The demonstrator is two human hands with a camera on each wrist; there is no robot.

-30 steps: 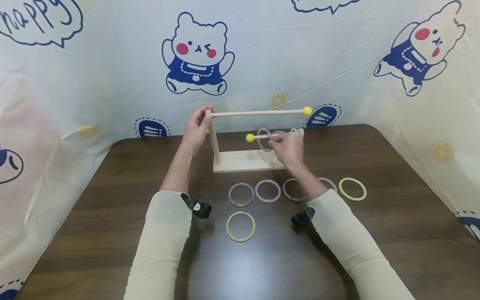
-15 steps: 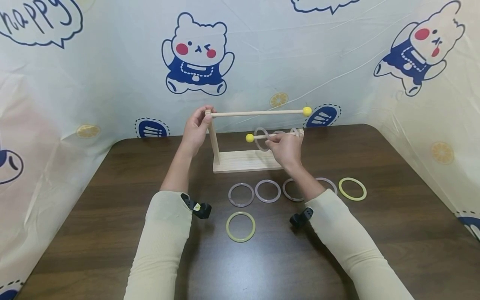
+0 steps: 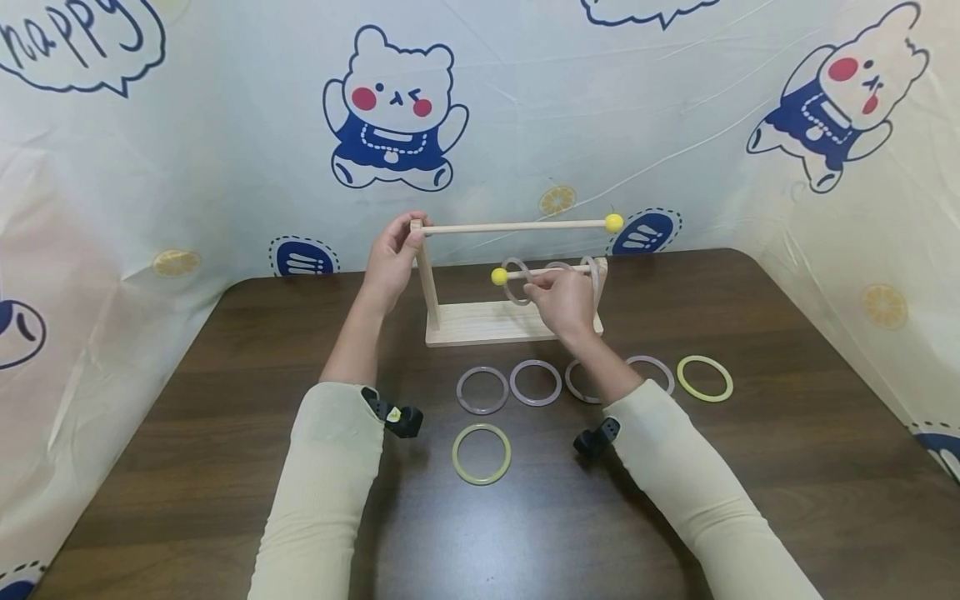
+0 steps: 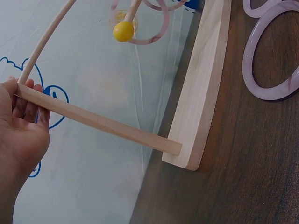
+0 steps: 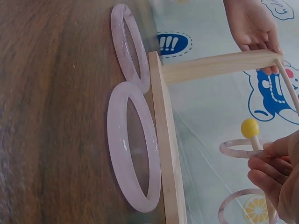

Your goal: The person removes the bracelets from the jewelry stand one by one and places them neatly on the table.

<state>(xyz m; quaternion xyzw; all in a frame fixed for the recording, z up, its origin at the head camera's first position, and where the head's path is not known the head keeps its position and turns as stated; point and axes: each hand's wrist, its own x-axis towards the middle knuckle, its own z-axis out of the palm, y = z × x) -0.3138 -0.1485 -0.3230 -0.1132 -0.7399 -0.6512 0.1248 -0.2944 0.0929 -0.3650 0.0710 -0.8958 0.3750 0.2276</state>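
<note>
On the lower rod [image 3: 543, 271], right hand [image 3: 562, 300] pinches a pink ring [image 3: 513, 281]: light, rigid, probably slick, best held by its rim. Left hand [image 3: 393, 254] grips the post [image 3: 426, 275].

The right hand [image 5: 278, 179] pinches a pale pink ring [image 5: 236, 148] threaded on a thin rod just behind its yellow ball tip [image 5: 250, 127]. Two more pink rings [image 5: 133, 144] lie on the dark table [image 5: 51, 116] against the wooden base [image 5: 166, 149]. The other hand [image 5: 252, 23] grips the stand's upright [image 5: 219, 65].

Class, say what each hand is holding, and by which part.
Left hand grips the wooden stand at its upright's top; right hand pinches a pink ring by its rim.
</note>
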